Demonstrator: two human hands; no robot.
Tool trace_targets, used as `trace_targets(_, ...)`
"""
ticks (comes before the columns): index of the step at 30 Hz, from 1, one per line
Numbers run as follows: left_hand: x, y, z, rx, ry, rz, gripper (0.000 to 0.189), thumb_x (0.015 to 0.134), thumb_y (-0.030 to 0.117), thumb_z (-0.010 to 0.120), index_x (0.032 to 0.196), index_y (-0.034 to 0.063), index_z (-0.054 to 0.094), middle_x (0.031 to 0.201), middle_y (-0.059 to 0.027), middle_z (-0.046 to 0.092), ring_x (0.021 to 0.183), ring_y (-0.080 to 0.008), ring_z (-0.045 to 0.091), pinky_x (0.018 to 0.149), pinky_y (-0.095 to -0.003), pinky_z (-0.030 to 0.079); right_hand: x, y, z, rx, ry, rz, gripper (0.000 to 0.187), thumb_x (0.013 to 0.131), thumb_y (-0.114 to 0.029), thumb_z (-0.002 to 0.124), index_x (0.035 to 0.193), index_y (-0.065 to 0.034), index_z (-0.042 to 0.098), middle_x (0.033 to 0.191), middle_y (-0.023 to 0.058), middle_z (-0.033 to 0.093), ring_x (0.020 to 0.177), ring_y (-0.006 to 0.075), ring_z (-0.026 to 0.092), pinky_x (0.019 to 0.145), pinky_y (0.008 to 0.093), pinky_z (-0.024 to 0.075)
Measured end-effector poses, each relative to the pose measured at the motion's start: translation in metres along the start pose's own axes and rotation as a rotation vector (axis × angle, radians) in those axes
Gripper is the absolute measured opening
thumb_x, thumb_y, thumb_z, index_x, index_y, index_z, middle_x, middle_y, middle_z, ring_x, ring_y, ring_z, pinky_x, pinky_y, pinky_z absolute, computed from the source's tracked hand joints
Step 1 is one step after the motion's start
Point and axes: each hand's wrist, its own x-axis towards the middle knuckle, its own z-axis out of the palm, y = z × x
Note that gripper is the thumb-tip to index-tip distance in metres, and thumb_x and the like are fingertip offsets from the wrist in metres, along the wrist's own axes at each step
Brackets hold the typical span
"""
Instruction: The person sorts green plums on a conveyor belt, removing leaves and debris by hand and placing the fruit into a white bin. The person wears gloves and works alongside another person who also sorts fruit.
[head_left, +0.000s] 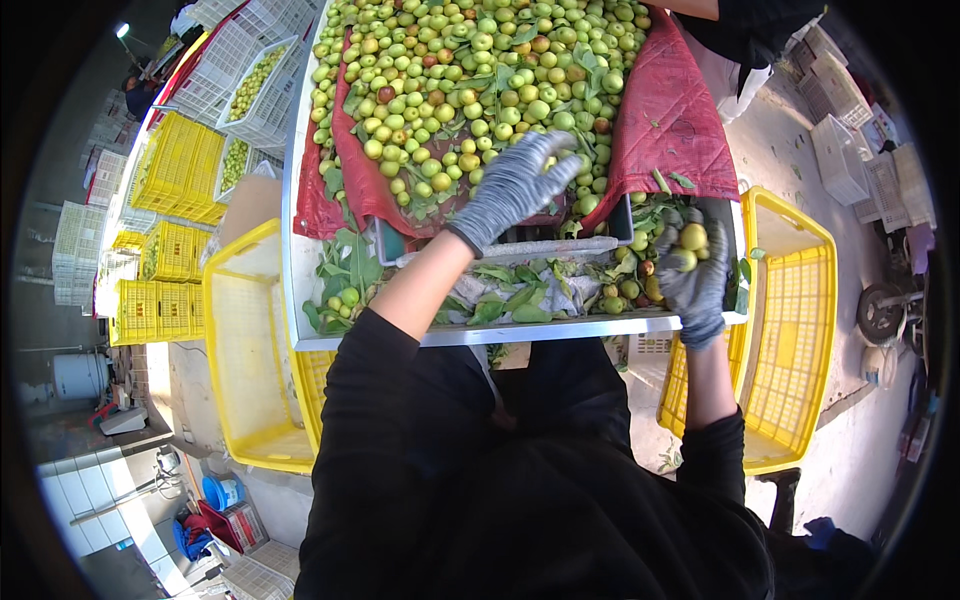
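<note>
A heap of green jujubes (420, 112), some with brown-red patches, covers the sorting table before me. My left hand (517, 187), in a grey knit glove, reaches over the near edge of the heap. Its thumb and fingers are apart; whether the fingertips touch fruit is unclear from blur. My right hand (694, 281), gloved alike, is palm up at the table's right corner, with a couple of jujubes (693, 237) held in its curled fingers. Beneath and beside it lie more jujubes (613, 304), several browned, in the front trough among loose leaves (531, 294).
Red quilted cloth (667, 127) lines the table's sides. A metal rim (510, 334) runs along the front. Yellow crates stand left (247, 352) and right (795, 337) of me. Stacked crates (180, 165) line the left. Another person's sleeve (742, 30) shows at the upper right.
</note>
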Motion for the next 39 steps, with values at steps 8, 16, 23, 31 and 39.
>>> trace_targets(8, 0.035, -0.158, 0.016, 0.374, 0.035, -0.324, 0.063, 0.092, 0.052, 0.048, 0.145, 0.0221, 0.034, 0.153, -0.0125, 0.027, 0.14, -0.0322, 0.028, 0.111, -0.0532, 0.024, -0.192, -0.26, -0.123, -0.724, 0.883, -0.771, 0.032, 0.093, -0.03, 0.06, 0.111, -0.0045, 0.061, 0.116, 0.015, 0.062, 0.096, 0.0231, 0.062, 0.067, 0.0267, 0.0536)
trace_targets(16, -0.002, -0.111, 0.068, 0.593, -0.265, 0.17, 0.057, 0.093, 0.047, 0.047, 0.142, 0.0198, 0.041, 0.149, -0.0147, 0.032, 0.139, -0.032, 0.028, 0.113, -0.0531, 0.018, -0.045, -0.186, -0.069, -1.827, 0.569, -1.021, 0.032, 0.097, -0.014, 0.053, 0.126, 0.0004, 0.054, 0.122, 0.0099, 0.06, 0.11, 0.0165, 0.055, 0.099, 0.0288, 0.0411)
trace_targets(23, 0.039, -0.177, -0.054, 0.533, 0.471, -0.098, 0.048, 0.088, 0.023, 0.061, 0.13, 0.005, 0.05, 0.129, -0.0194, 0.054, 0.121, -0.0321, 0.051, 0.102, -0.0398, 0.041, 0.216, 0.008, 0.002, -2.457, -0.167, -0.771, 0.059, 0.091, -0.031, 0.059, 0.142, -0.009, 0.039, 0.133, 0.0221, 0.051, 0.126, 0.0321, 0.048, 0.105, 0.0376, 0.0381)
trace_targets(31, 0.113, -0.208, -0.018, 0.797, 0.144, -0.096, 0.065, 0.089, 0.057, 0.049, 0.142, 0.0206, 0.042, 0.143, -0.0128, 0.042, 0.132, -0.0285, 0.04, 0.112, -0.054, 0.02, 0.302, 0.064, 0.004, -2.912, 0.087, -0.36, 0.071, 0.085, -0.059, 0.055, 0.145, -0.025, 0.037, 0.154, 0.0151, 0.022, 0.137, 0.038, 0.027, 0.106, 0.0611, 0.0263)
trace_targets(39, 0.015, -0.161, -0.005, 0.826, -0.014, 0.099, 0.071, 0.082, 0.061, 0.056, 0.139, 0.019, 0.047, 0.146, -0.0057, 0.039, 0.135, -0.0306, 0.033, 0.113, -0.057, 0.015, 0.204, 0.094, 0.005, -3.075, -0.278, -0.131, 0.07, 0.088, -0.049, 0.054, 0.149, -0.0292, 0.027, 0.156, 0.0122, 0.015, 0.14, 0.0403, 0.023, 0.107, 0.0653, 0.0216)
